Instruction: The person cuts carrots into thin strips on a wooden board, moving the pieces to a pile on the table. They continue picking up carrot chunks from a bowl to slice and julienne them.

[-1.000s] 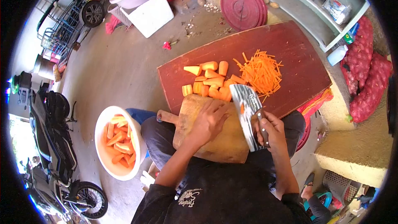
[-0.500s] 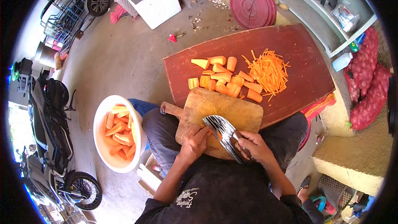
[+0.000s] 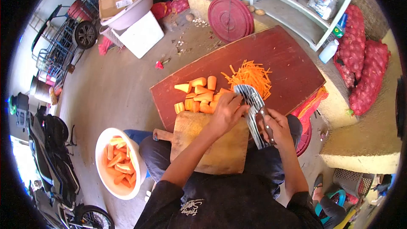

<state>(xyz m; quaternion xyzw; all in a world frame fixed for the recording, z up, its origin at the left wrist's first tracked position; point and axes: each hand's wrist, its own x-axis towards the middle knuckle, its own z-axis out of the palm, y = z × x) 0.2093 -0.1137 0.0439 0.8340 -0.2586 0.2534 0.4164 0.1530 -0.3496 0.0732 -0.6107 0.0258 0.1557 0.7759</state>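
Observation:
My right hand [image 3: 273, 126] is closed on the brown handle of a wide cleaver [image 3: 253, 112], its blade raised beside the wooden cutting board [image 3: 212, 152]. My left hand [image 3: 229, 111] is by the blade's left face, with its fingers curled; what they hold, if anything, is hidden. The board lies across my lap, its surface bare apart from stains. Beyond it, on the red table [image 3: 288, 55], peeled carrot pieces [image 3: 199, 90] lie to the left and a pile of thin carrot strips [image 3: 250, 76] to the right, partly behind the blade.
A white tub [image 3: 99, 167] of peeled carrots stands at my left. Motorcycles [image 3: 51, 152] are further left. A red round lid [image 3: 231, 19] leans behind the table. Red net sacks [image 3: 369, 76] and a metal shelf [image 3: 292, 12] are on the right. Another person's foot [image 3: 317, 188] shows at lower right.
My left hand has left the board and moved forward to the right, near the table's edge. The cleaver has risen off the board and moved right. The camera view has shifted.

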